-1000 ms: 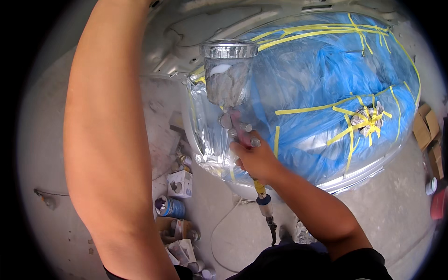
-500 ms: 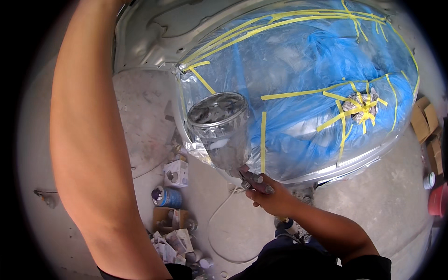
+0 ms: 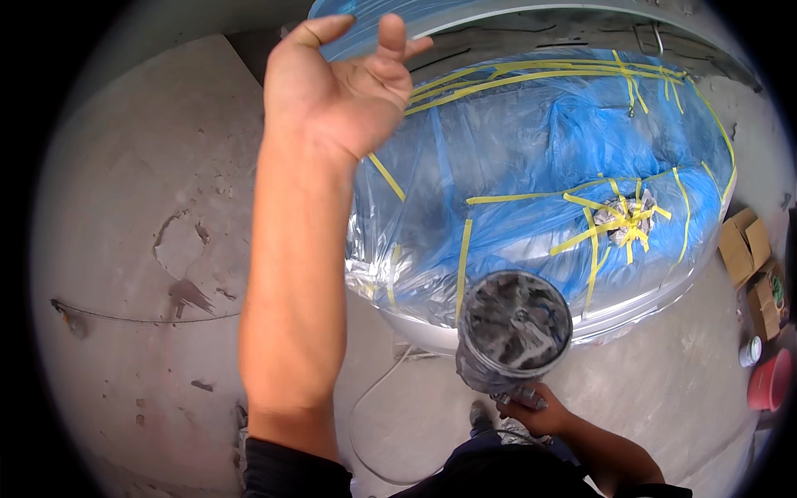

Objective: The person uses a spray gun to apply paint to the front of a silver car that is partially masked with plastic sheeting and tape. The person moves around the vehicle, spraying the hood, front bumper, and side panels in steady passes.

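Note:
My left hand (image 3: 336, 91) is raised palm-up near the top centre, fingers loosely curled and apart, holding nothing, in front of a raised car panel (image 3: 697, 50). Low at the centre right, my right hand (image 3: 540, 415) grips a spray gun (image 3: 519, 398), whose lidded, grey-smeared cup (image 3: 515, 324) faces up toward me and hides part of the gun. Beyond both hands, the car front is covered in crumpled blue and clear plastic (image 3: 581, 133) with yellow tape strips (image 3: 506, 199); taped paper (image 3: 627, 220) bunches at its right.
Cardboard boxes (image 3: 739, 245), a white can (image 3: 750, 351) and a red bucket (image 3: 769, 380) stand on the stained concrete floor at the right. A pale hose (image 3: 365, 407) loops below the car. A thin cord (image 3: 124, 319) runs along the left.
My left hand has come into view, moving right with its forearm. My right hand has lowered and moved right, the cup dropping toward me. The raised panel looks different as the view has shifted.

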Available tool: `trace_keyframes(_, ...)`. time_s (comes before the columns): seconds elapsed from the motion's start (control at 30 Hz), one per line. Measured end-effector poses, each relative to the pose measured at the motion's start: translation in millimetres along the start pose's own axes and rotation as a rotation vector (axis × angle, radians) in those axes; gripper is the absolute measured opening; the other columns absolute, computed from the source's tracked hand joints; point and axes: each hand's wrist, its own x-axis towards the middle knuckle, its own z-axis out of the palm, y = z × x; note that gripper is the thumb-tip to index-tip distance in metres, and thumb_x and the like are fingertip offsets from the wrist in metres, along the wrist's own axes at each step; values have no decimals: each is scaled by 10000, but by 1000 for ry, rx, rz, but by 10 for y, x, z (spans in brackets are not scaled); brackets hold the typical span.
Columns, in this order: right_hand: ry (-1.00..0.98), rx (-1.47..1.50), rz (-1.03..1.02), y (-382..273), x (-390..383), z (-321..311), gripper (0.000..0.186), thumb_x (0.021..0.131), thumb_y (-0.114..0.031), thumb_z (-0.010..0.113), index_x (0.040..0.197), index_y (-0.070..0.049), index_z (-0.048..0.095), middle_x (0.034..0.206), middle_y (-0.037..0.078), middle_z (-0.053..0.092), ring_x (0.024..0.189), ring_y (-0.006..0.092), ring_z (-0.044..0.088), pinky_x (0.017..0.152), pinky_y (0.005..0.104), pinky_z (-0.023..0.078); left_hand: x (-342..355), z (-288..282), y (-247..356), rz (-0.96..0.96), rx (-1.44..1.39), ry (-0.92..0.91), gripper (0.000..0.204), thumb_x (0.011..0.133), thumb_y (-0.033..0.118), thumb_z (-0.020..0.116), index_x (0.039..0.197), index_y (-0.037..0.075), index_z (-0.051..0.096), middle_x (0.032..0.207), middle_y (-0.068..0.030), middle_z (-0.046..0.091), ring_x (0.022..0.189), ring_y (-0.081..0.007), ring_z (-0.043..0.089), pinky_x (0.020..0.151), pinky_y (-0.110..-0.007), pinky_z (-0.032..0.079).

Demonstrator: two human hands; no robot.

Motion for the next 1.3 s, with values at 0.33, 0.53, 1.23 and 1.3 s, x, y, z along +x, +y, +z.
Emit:
trace_keyframes(0.33,151,-192,195,606,-986,-319,307,846,-177,633,1099,-11,576,915,80,637,758,153,621,693,302,505,-504,-1324,-1889,-100,-218,271,270,751,74,476,1018,72,521,1026,-41,598,741,-140,548,526,-239,393)
trace_keyframes(0.53,310,-167,260,643,-1272,-319,341,832,-209,645,1095,-1,580,904,90,637,738,163,622,674,304,505,-319,-2131,-2750,-115,-332,399,310,741,59,460,1030,147,531,1026,5,564,748,-130,528,528,-229,375)
trace_keyframes(1.23,550,-86,-65,115,-281,304,475,782,-324,686,1080,34,594,865,126,639,668,197,625,609,311,505,-1173,-3152,-3044,-459,416,11,252,922,287,504,931,39,548,734,-49,569,616,-124,565,523,-261,425)
trace_keyframes(1.3,567,-41,-131,36,-173,441,488,778,-335,690,1079,38,595,861,129,639,661,200,625,602,312,505,-1448,-3321,-3098,-563,605,-126,310,938,336,495,929,34,566,733,-46,580,632,-121,575,552,-266,442)
